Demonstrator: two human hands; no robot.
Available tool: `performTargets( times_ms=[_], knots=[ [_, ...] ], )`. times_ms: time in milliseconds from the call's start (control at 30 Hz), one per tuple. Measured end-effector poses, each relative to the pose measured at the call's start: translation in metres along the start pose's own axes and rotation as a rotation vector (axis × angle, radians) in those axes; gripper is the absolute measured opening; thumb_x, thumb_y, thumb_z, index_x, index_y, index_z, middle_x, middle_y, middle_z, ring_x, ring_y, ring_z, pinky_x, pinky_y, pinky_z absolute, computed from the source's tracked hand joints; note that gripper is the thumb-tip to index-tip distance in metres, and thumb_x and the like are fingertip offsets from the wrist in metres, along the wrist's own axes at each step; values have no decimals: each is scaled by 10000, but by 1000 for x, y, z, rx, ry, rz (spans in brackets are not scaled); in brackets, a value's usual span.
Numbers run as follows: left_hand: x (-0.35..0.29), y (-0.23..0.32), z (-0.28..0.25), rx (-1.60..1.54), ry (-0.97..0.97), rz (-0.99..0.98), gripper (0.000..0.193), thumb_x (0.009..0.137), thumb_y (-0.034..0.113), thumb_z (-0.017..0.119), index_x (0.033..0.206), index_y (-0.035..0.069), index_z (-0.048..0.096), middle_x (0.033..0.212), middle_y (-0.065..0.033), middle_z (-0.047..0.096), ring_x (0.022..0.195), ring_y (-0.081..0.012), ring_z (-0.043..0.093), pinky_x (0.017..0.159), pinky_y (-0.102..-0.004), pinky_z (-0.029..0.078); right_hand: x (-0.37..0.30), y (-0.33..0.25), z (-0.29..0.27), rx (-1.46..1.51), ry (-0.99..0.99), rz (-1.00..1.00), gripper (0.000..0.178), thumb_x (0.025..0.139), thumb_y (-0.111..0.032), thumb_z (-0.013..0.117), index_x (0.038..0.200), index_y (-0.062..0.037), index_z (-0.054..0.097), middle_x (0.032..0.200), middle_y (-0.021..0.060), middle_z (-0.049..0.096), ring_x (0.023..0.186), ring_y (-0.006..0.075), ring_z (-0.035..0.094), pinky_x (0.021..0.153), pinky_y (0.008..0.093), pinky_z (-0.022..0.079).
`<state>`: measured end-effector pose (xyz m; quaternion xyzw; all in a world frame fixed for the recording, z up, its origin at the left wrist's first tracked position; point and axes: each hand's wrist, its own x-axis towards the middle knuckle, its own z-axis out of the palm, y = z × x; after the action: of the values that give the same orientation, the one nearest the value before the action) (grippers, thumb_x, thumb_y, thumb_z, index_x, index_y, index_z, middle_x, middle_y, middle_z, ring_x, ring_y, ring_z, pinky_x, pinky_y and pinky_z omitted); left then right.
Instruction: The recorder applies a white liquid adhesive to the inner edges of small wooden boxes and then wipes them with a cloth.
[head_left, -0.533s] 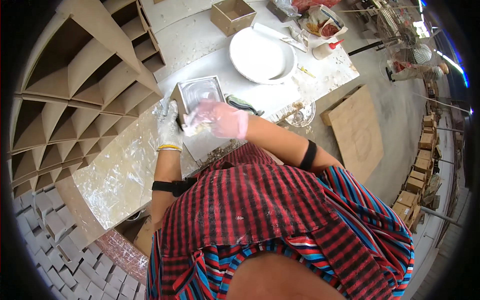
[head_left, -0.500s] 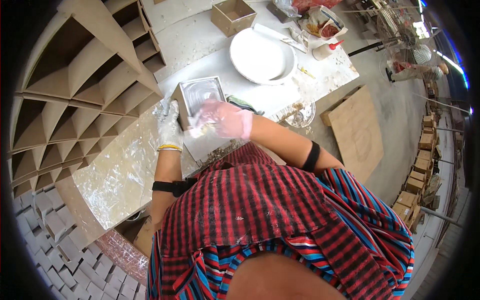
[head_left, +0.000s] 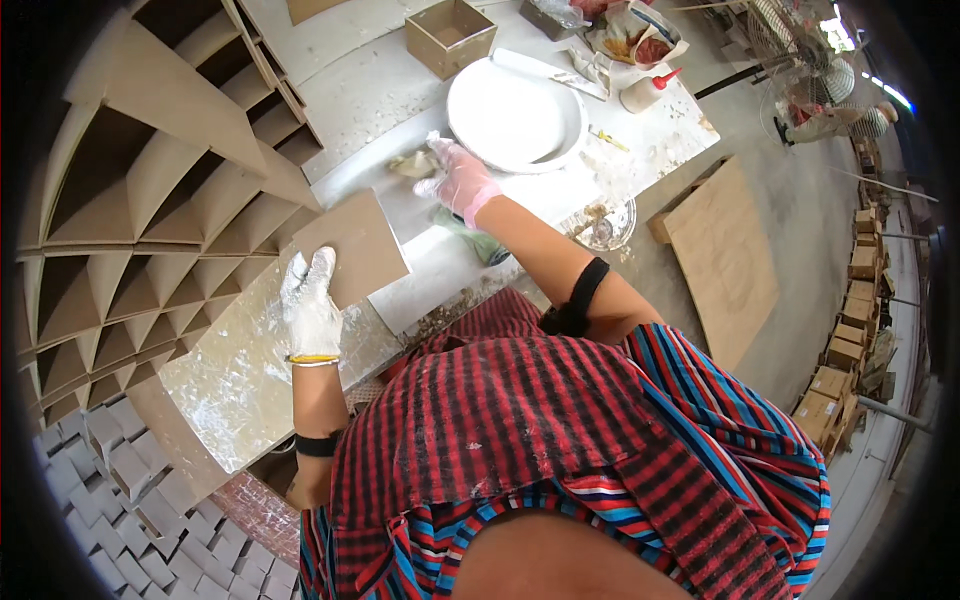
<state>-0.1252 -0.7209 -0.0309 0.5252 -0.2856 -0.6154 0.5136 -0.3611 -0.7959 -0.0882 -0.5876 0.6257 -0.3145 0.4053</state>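
My left hand (head_left: 313, 300), in a white work glove smeared with white, grips the near-left edge of a brown fibreboard box (head_left: 358, 248). A flat face of the box is toward me; its inside is hidden. My right hand (head_left: 463, 183), in a pink glove, is over the bench with thumb and forefinger apart. Just beyond those fingers lies a crumpled pale yellowish rag or sponge (head_left: 410, 165); I cannot tell whether they touch it. The round white basin (head_left: 515, 115) stands right beside this hand. A dark green cloth (head_left: 472, 238) lies below my right wrist.
Stacked brown compartment boxes (head_left: 150, 215) rise along the left. On the bench (head_left: 640, 190) stand an open box (head_left: 450, 40), a red-tipped squeeze bottle (head_left: 648, 92) and a white scraper-like strip (head_left: 545, 72). A wooden board (head_left: 720, 260) and a fan (head_left: 815, 55) are at right.
The box has been turned from its white-smeared inside to a flat outer face. My right hand has left the box and moved up beside the basin, its fingers spread.
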Motion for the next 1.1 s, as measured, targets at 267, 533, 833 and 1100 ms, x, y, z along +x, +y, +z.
performTargets(
  times_ms=[267, 533, 833, 1100],
  knots=[
    [-15, -1, 21, 678, -112, 203, 236, 853, 141, 597, 1055, 20, 588, 974, -105, 626, 843, -184, 580, 774, -282, 450, -66, 16, -6, -770, -273, 41, 696, 741, -253, 658, 1330, -40, 354, 1257, 224, 457, 1117, 363, 477, 948, 376, 394],
    [3, -37, 64, 1689, -417, 476, 387, 808, 216, 570, 1167, 83, 521, 935, -147, 548, 857, -332, 550, 719, -436, 451, -49, 28, -21, 248, 60, -163, 483, 799, -144, 607, 1253, -63, 464, 1062, 143, 590, 1012, 282, 545, 892, 341, 431],
    [-6, -33, 36, 1845, -275, 831, 417, 825, 408, 504, 1131, 128, 546, 887, -46, 554, 971, -233, 491, 1026, -499, 226, 3, -72, -14, -499, -199, -329, 516, 769, -75, 561, 1273, -106, 456, 1162, 137, 524, 1058, 286, 513, 928, 353, 411],
    [-5, -40, 38, 1933, -335, 531, 381, 811, 423, 497, 1071, 150, 551, 836, -19, 533, 916, -214, 479, 1043, -535, 178, -86, -38, -43, -463, -314, -78, 450, 852, -340, 593, 1258, -171, 499, 1097, 157, 541, 983, 318, 558, 854, 367, 448]
  ],
)
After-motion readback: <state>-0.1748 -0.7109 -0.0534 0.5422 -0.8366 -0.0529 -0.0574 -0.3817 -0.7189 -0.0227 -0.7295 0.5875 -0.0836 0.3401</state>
